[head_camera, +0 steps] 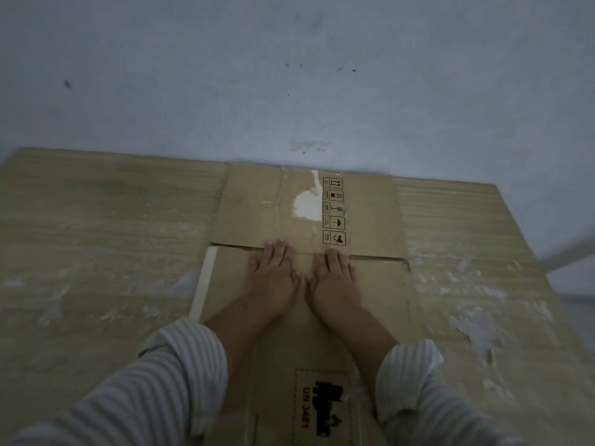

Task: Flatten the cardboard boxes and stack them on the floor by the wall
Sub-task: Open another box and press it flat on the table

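A flattened brown cardboard box (254, 207) lies on the floor with its far edge against the wall. It carries a column of black handling symbols and a torn white patch. A crease or flap seam crosses it at mid-height. My left hand (273, 275) and my right hand (333, 278) rest palm-down side by side on the cardboard, fingers spread and pointing toward the wall, fingertips at the seam. Neither hand holds anything. Nearer to me the cardboard shows a printed label reading UN 3481. Striped sleeves cover my forearms.
The pale grey wall (289, 75) rises right behind the box. The wood-pattern floor (96, 236) spreads to the left and right, with worn white patches on the right (476, 326). A grey edge (570, 255) runs at the far right.
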Demonstrator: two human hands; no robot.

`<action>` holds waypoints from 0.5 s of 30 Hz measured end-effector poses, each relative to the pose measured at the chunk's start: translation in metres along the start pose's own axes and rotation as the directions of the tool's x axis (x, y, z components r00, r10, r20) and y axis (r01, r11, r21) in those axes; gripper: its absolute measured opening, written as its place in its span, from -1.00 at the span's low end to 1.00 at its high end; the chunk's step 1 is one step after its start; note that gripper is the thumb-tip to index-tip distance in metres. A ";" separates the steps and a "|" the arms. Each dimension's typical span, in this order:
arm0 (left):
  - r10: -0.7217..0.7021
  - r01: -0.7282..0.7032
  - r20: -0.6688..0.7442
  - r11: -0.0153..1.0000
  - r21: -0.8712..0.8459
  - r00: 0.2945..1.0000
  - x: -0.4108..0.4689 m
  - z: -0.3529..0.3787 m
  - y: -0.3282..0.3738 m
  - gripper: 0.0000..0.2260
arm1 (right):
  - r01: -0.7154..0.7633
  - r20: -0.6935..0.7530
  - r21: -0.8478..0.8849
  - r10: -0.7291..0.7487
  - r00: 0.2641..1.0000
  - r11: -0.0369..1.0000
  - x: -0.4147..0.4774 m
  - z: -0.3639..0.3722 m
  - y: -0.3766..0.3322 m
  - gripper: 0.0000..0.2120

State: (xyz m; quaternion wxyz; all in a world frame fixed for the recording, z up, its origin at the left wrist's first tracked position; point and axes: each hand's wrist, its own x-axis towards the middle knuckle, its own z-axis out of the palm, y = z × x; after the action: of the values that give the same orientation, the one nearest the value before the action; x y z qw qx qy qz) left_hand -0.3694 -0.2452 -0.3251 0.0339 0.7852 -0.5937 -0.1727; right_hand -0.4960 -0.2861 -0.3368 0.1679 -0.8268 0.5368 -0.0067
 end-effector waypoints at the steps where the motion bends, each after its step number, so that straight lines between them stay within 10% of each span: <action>1: 0.004 -0.004 0.011 1.000 -0.007 1.000 -0.010 0.000 0.000 -0.46 | -0.005 0.011 0.012 0.005 1.000 1.000 -0.008 -0.001 -0.002 -0.44; 15: 0.043 -0.038 -0.077 0.997 0.064 0.996 -0.088 0.043 -0.013 -0.42 | 0.016 -0.130 -0.074 -0.025 0.991 0.997 -0.100 0.036 -0.020 -0.44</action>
State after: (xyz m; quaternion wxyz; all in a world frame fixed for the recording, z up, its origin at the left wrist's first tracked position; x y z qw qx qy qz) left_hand -0.3916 -0.1516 -0.3487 0.0361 0.7798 -0.6129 -0.1225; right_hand -0.5142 -0.1803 -0.3480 0.1018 -0.8357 0.5380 -0.0430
